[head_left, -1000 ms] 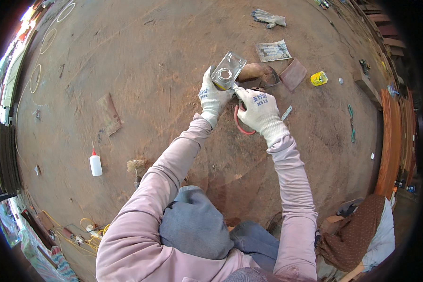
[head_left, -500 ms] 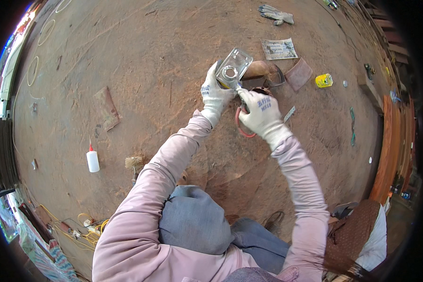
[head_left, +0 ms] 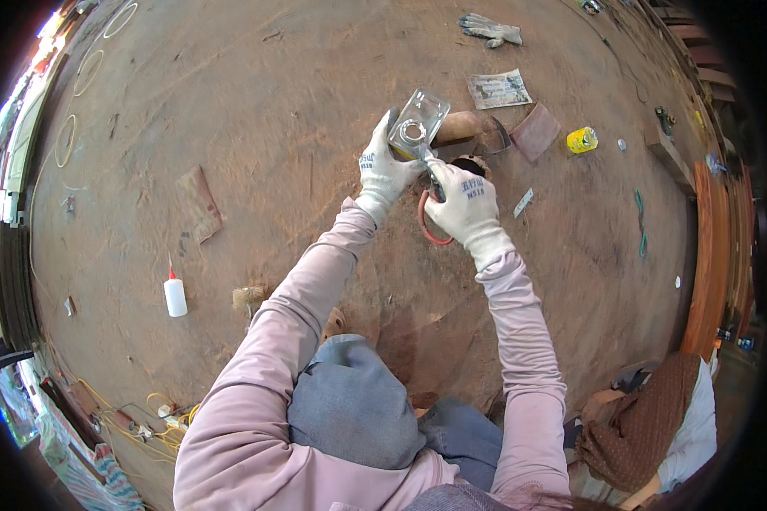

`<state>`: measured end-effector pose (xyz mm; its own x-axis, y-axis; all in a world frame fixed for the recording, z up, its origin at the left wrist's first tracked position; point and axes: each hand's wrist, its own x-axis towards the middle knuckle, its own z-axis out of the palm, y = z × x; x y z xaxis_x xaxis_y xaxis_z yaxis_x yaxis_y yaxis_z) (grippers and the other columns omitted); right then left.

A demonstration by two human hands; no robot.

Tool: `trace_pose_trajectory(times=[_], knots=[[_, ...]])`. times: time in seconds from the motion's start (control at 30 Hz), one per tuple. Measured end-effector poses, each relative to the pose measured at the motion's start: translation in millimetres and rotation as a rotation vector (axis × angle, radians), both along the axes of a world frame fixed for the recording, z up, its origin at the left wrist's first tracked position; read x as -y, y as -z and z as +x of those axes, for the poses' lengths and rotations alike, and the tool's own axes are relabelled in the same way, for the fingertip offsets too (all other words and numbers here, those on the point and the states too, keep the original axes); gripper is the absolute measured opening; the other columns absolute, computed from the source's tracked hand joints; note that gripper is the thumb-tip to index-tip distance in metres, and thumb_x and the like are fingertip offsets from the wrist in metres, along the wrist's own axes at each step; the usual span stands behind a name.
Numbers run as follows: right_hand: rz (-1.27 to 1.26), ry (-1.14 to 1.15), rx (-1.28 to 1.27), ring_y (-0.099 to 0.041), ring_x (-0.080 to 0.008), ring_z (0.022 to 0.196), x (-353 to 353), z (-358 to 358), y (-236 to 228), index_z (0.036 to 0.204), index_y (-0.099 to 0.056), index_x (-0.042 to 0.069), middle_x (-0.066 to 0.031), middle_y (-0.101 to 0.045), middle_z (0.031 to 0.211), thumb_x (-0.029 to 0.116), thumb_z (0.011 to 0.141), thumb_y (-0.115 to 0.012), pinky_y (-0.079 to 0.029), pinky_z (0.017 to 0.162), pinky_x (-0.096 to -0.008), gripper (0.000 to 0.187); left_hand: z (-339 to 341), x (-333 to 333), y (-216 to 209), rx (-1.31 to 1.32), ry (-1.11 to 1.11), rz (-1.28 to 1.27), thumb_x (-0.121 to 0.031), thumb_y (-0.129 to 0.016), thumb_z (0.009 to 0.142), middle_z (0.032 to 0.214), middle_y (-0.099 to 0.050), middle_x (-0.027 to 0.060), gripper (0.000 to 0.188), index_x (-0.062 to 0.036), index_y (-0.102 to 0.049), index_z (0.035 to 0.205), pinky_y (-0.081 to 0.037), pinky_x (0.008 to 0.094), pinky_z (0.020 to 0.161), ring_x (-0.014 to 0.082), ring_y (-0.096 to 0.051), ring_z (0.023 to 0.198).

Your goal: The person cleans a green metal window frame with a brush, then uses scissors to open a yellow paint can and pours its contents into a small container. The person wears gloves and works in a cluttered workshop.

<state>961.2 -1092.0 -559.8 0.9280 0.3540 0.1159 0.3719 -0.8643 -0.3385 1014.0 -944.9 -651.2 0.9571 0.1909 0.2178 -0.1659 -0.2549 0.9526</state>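
A clear, box-shaped plastic bottle (head_left: pixel 430 109) with a round opening is gripped in my gloved left hand (head_left: pixel 383 170), fingers closed round its near side. My right hand (head_left: pixel 464 196), also in a white work glove, is closed on a pair of scissors (head_left: pixel 423 223). The curved red handle loop hangs below the fingers. The metal end of the scissors meets the bottle at its lower right edge, beside the round opening. How far the blades are spread is hidden by the hand. Just beyond the bottle lies a brown wooden piece (head_left: pixel 460 126) on the ground.
Around me on the dirty floor lie a loose glove (head_left: pixel 491 31), a printed sheet (head_left: pixel 498 88), a brown sandpaper-like piece (head_left: pixel 536 132), a yellow container (head_left: pixel 582 140), a white squeeze bottle (head_left: pixel 175 296) with red tip and a brush (head_left: pixel 245 297). Planks (head_left: pixel 705 264) line the right.
Both hands stay close together at the bottle. The scissors and right hand have shifted slightly left, and the whole view has turned a little.
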Motion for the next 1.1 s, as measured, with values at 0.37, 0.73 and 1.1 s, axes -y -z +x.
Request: trace_pose_trajectory(times=[0.37,0.73,1.1], knots=[[-0.118,-0.176,-0.104,-0.071,-0.0302,0.087,6.4,24.2,-39.1,0.127,-0.062,0.010,-0.0125,-0.072,0.090,0.019,0.080,-0.068,-0.055,0.077,-0.0423,0.048,-1.2,7.2,-4.7,-0.095,-0.045,-0.089,-0.034,-0.094,0.062,0.136,-0.059,0.0184,0.096,-0.0031,-0.048,0.141,-0.050,0.0372,0.103,0.0300,-0.061,0.123],[0.188,0.091,0.206,-0.068,-0.0316,0.099,16.3,1.4,57.4,0.119,-0.066,0.004,-0.0143,-0.070,0.108,0.019,0.073,-0.076,-0.055,0.088,-0.0402,0.050,-3.2,0.2,-10.5,-0.009,0.118,0.302,-0.028,-0.093,0.065,0.139,-0.056,0.0203,0.102,-0.0038,-0.039,0.148,-0.049,0.0390,0.104,0.0317,-0.058,0.126],[-0.208,-0.070,0.103,-0.068,-0.0236,0.099,23.8,-1.4,-10.5,0.127,-0.062,0.013,-0.0057,-0.070,0.109,0.021,0.080,-0.067,-0.056,0.083,-0.0373,0.048,114.1,-32.8,-89.4,0.214,1.011,1.051,-0.018,-0.092,0.059,0.156,-0.030,0.0161,0.113,-0.0239,-0.030,0.153,-0.045,0.0445,0.113,0.0381,-0.046,0.135]])
